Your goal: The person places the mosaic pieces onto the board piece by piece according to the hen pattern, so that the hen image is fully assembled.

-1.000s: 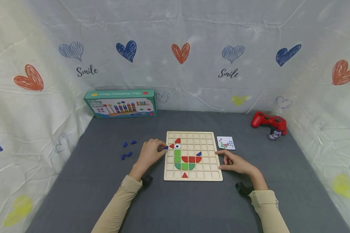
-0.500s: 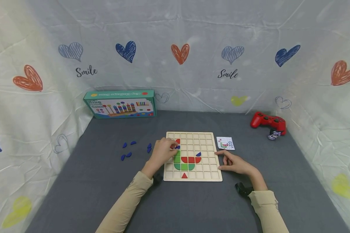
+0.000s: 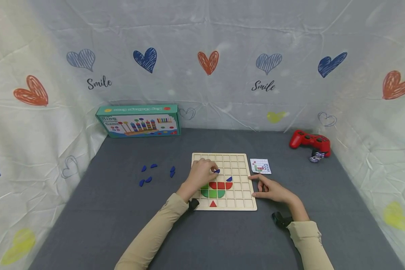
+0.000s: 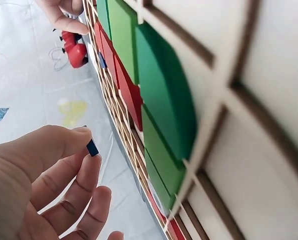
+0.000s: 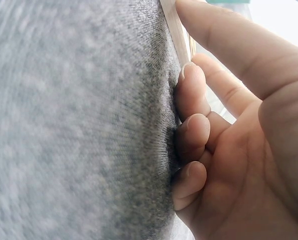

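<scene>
Left hand (image 3: pixel 199 176): left thumb (image 4: pixel 54 142) in a pinch against the fingertips (image 4: pixel 93 165), outer fingers half-bent. It sits farther forward than the right. Left arm (image 3: pixel 152 234) slants forward and inward. Right hand (image 3: pixel 275 190) well apart, to its right: right thumb (image 3: pixel 261 194) and right index finger (image 3: pixel 260 176) extended leftward, spread; remaining fingers (image 5: pixel 192 132) curled. Right arm (image 3: pixel 310 243) angles inward.

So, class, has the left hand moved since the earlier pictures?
Yes: the left hand has moved right, from the left edge of the wooden board to over its squares.
</scene>
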Tool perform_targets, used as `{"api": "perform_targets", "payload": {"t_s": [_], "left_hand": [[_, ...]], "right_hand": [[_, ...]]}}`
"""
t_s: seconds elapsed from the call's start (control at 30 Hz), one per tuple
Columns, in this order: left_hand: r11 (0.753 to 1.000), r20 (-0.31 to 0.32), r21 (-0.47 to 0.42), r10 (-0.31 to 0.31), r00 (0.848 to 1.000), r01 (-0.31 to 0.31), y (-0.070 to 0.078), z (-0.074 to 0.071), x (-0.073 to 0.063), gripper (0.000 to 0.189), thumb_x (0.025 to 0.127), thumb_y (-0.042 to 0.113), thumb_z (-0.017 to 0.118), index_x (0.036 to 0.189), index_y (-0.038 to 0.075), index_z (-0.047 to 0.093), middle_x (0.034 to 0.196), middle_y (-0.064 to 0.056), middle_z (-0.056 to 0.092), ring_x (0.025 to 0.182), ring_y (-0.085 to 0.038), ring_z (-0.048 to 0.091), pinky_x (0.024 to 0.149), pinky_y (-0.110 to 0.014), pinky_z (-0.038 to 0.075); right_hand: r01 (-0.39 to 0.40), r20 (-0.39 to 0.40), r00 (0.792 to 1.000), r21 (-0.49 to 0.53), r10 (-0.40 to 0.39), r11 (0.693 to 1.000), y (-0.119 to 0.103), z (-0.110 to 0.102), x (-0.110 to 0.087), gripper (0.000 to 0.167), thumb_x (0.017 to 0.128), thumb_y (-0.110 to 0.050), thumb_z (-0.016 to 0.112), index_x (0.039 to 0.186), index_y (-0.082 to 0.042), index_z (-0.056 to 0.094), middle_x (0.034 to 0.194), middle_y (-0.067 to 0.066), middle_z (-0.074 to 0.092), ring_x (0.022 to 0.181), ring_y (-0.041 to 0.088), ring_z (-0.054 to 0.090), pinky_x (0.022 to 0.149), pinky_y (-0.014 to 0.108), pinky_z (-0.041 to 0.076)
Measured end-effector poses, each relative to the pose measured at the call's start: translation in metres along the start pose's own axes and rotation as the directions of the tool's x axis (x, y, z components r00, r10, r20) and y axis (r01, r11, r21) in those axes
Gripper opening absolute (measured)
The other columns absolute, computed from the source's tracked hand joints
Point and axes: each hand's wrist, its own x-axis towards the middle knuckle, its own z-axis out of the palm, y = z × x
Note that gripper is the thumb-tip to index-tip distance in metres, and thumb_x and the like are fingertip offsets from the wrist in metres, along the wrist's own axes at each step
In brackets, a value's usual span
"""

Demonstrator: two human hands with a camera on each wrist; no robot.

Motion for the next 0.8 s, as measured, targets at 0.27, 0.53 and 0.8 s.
{"api": "perform_targets", "payload": {"t_s": [0.27, 0.53, 0.8], "left_hand": [[0.998, 0.026, 0.05, 0.028, 0.999, -0.029, 0.011, 0.006, 0.012, 0.009, 0.081, 0.023, 0.071, 0.087, 0.018, 0.074, 0.077, 0.005, 0.065, 0.075, -0.014, 0.054, 0.077, -0.043, 0.044], [0.997, 0.088, 0.078, 0.022, 0.996, -0.029, 0.022, 0.013, 0.026, 0.011, 0.083, 0.025, 0.068, 0.09, 0.02, 0.073, 0.081, 0.006, 0.065, 0.081, -0.015, 0.055, 0.079, -0.041, 0.042], [0.996, 0.11, 0.077, 0.03, 0.994, -0.038, 0.027, 0.022, 0.039, 0.01, 0.083, 0.026, 0.068, 0.09, 0.02, 0.073, 0.079, 0.006, 0.063, 0.08, -0.014, 0.054, 0.076, -0.037, 0.04]], "right_hand": [[-0.04, 0.012, 0.999, -0.007, 0.04, 0.999, 0.0, -0.001, 0.0, 0.058, 0.082, -0.031, 0.07, 0.132, -0.015, 0.045, 0.076, -0.001, 0.048, 0.056, 0.005, 0.038, 0.05, 0.02, 0.033], [-0.003, 0.003, 1.0, -0.013, 0.003, 1.0, 0.001, 0.0, 0.0, 0.057, 0.083, -0.028, 0.07, 0.131, -0.01, 0.045, 0.075, 0.0, 0.048, 0.055, 0.006, 0.038, 0.049, 0.022, 0.033], [-0.027, 0.01, 1.0, -0.017, 0.027, 1.0, 0.001, -0.001, 0.0, 0.057, 0.083, -0.031, 0.069, 0.131, -0.013, 0.045, 0.076, -0.002, 0.047, 0.056, 0.005, 0.038, 0.051, 0.021, 0.033]]}}
